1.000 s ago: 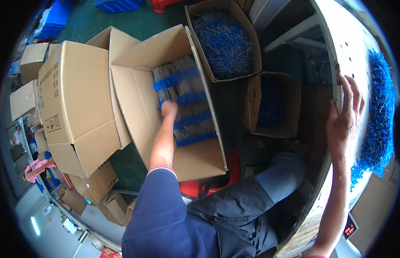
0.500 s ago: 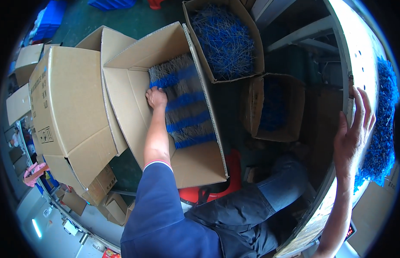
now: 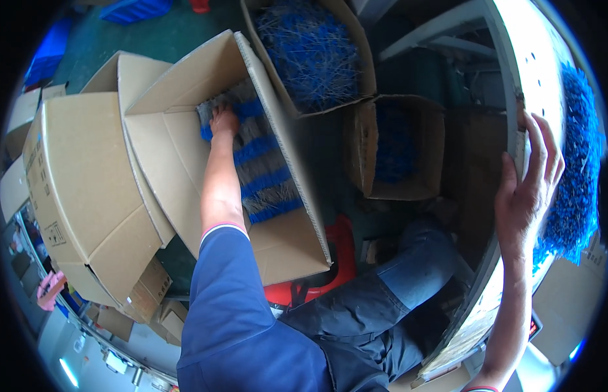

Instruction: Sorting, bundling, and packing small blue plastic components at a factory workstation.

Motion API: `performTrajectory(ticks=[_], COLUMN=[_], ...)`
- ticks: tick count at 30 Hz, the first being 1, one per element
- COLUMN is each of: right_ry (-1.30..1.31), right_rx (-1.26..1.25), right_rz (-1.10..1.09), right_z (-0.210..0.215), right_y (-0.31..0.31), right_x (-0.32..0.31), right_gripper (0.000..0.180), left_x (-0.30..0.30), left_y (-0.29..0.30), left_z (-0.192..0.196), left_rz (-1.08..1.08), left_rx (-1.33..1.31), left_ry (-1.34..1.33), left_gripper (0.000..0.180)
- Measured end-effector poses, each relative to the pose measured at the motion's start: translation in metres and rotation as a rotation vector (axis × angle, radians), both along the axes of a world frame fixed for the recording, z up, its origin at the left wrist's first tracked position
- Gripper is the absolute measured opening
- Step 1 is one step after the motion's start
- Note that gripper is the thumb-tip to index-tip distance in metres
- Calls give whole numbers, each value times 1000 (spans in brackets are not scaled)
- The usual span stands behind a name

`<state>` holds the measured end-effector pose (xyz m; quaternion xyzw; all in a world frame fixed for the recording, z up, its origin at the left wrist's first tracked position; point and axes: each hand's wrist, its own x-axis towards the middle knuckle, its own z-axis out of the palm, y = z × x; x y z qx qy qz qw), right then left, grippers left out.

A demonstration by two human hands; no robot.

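Note:
Inside the large open cardboard box [image 3: 271, 251] on my left lie rows of thin grey strands with blue ends [image 3: 261, 168], packed in alternating blue and grey bands. My left hand [image 3: 224, 121] rests on the far end of these rows, fingers reaching over the strands; its fingertips are partly hidden. Across the gap, my right hand [image 3: 531, 186] lies at the edge of the white worktop [image 3: 536, 72], fingers stretched and apart, holding nothing. Just beyond it on the worktop is a thick heap of blue-ended pieces [image 3: 574, 189].
A far carton [image 3: 369, 72] holds a loose tangle of similar strands [image 3: 310, 55]. Below it stands a smaller carton [image 3: 429, 150] with blue pieces inside. Closed cardboard boxes [image 3: 98, 176] crowd the left. A red stool [image 3: 342, 245] is beside my leg.
My left hand has moved toward the far end of the rows and lies flatter on them. The whole view has shifted slightly. My right hand stays at the worktop edge.

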<state>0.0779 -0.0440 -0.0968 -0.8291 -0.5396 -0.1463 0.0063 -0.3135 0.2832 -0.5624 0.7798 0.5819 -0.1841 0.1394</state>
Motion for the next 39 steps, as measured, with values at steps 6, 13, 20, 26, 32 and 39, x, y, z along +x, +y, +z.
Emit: performTrajectory(ticks=[6, 13, 20, 26, 32, 39], right_ry=[7, -18, 66, 87, 215, 102], right_rx=[-24, 7, 8, 5, 183, 277], right_rz=[-29, 0, -22, -50, -2, 91], right_z=[-2, -4, -10, 13, 11, 4], right_y=[-2, -7, -3, 5, -7, -6], right_x=[6, 7, 2, -6, 1, -8], right_gripper=[66, 67, 70, 65, 60, 47], left_x=[33, 32, 27, 16, 18, 3], left_y=[-13, -28, -72, -78, -168, -234], left_z=[-3, -33, -32, -20, 21, 198], left_rz=[220, 57, -40, -35, 36, 502], left_rx=[149, 115, 114, 338, 198, -52], left_ry=[-185, -361, -408, -478, -752, -927], left_gripper=[46, 46, 61, 55, 46, 41])
